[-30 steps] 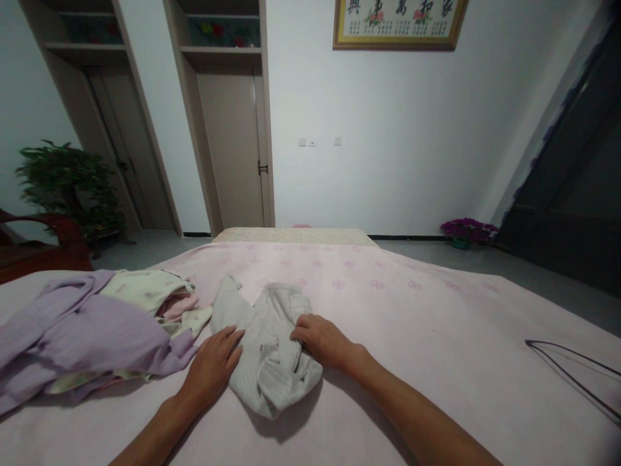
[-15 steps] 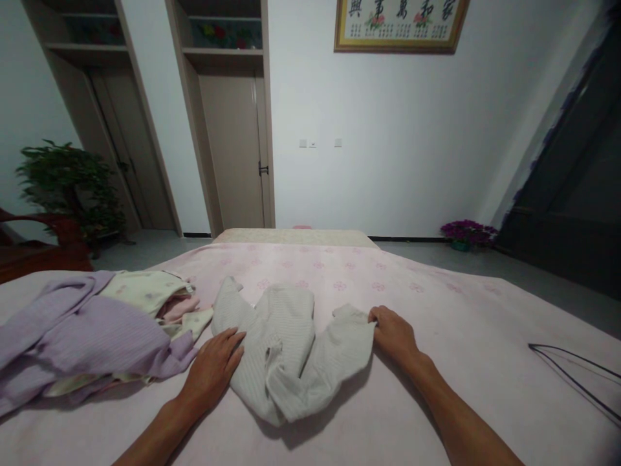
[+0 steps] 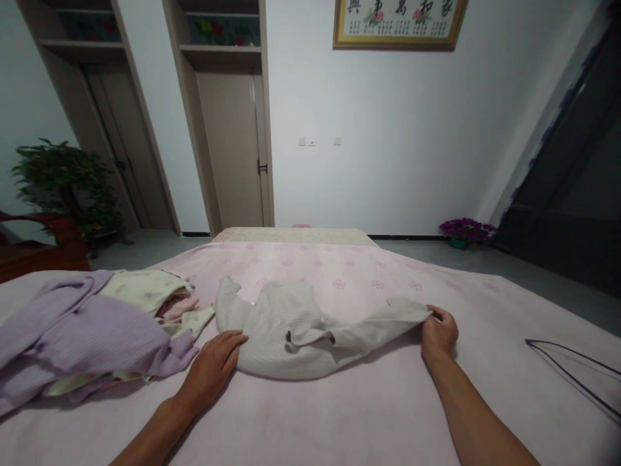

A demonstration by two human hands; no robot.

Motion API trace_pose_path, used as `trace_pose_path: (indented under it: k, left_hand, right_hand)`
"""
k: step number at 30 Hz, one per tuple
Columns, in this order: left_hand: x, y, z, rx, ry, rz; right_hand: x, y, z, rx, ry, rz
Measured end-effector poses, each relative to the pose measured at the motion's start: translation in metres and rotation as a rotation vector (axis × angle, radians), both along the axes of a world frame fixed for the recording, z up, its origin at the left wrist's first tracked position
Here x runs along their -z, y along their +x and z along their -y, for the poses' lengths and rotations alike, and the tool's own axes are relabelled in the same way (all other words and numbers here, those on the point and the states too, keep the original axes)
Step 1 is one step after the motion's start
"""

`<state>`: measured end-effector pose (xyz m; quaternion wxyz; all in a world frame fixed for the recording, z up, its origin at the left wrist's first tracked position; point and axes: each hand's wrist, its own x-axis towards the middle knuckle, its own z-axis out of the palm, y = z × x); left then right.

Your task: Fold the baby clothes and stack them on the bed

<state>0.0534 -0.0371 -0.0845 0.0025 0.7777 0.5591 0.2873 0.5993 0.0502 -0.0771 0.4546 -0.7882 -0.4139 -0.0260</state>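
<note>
L hand [image 3: 213,364] flat on grey garment [image 3: 286,317], palm hidden; R hand [image 3: 439,331] pinching R end, grip pt. hidden

The left hand [image 3: 213,362] covers one edge of the grey garment [image 3: 286,317]; both forearms [image 3: 165,421] run out at the bottom. The purple garment [image 3: 101,323], cut off by the left edge, partly hides the pale clothes [image 3: 145,289] beneath. The framed picture [image 3: 400,26] loses its top, its smallest lettering unreadable. A black cord [image 3: 528,342] leaves at the right.
</note>
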Motion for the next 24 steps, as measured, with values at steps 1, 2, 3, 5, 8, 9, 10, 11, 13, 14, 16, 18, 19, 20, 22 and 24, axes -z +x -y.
trace_pose_path:
  k: [1,2,3,5,8,9,10,11,13,14,16,18,19,20,22,24]
  left_hand:
    - [0.001,-0.001,0.000,0.008,-0.009,0.006]
    - [0.002,-0.001,0.000,0.012,-0.020,0.013]
    - [0.004,-0.003,0.000,0.016,-0.033,0.023]
    - [0.007,-0.006,-0.001,0.021,-0.062,0.045]
    - [0.011,-0.009,-0.002,0.020,-0.095,0.061]
    - [0.011,-0.010,-0.002,0.021,-0.101,0.057]
    - [0.010,-0.010,-0.001,0.023,-0.105,0.050]
    - [0.008,-0.010,-0.001,0.026,-0.107,0.041]
    - [0.003,-0.008,0.001,0.037,-0.109,0.019]
    - [0.000,-0.007,0.002,0.040,-0.109,0.009]
    - [-0.007,-0.005,0.004,0.051,-0.111,-0.007]
    - [-0.014,-0.004,0.006,0.073,-0.115,-0.016]
    - [-0.016,-0.003,0.007,0.091,-0.121,-0.016]
    - [-0.019,-0.003,0.008,0.115,-0.130,-0.015]
    - [-0.022,-0.003,0.008,0.157,-0.151,-0.006]
    - [-0.024,-0.003,0.008,0.176,-0.164,0.013]
  right_hand:
    - [-0.003,-0.004,0.003,0.045,0.009,-0.025]
    - [-0.006,-0.011,0.005,0.061,0.023,-0.020]
    - [-0.010,-0.019,0.007,0.031,0.044,0.020]
    - [-0.018,-0.037,0.012,-0.156,0.104,0.175]
    - [-0.027,-0.068,0.021,-0.536,0.184,0.317]
    - [-0.029,-0.078,0.025,-0.667,0.183,0.321]
    - [-0.031,-0.088,0.030,-0.798,0.160,0.304]
    - [-0.033,-0.098,0.035,-0.926,0.113,0.269]
    - [-0.035,-0.115,0.044,-1.131,-0.006,0.206]
    - [-0.035,-0.122,0.047,-1.204,-0.056,0.190]
    - [-0.036,-0.131,0.050,-1.302,-0.115,0.187]
    - [-0.037,-0.132,0.049,-1.362,-0.145,0.168]
    - [-0.038,-0.131,0.047,-1.396,-0.167,0.147]
    - [-0.039,-0.128,0.045,-1.438,-0.196,0.123]
    - [-0.041,-0.123,0.042,-1.534,-0.257,0.082]
    - [-0.043,-0.118,0.041,-1.614,-0.294,0.050]
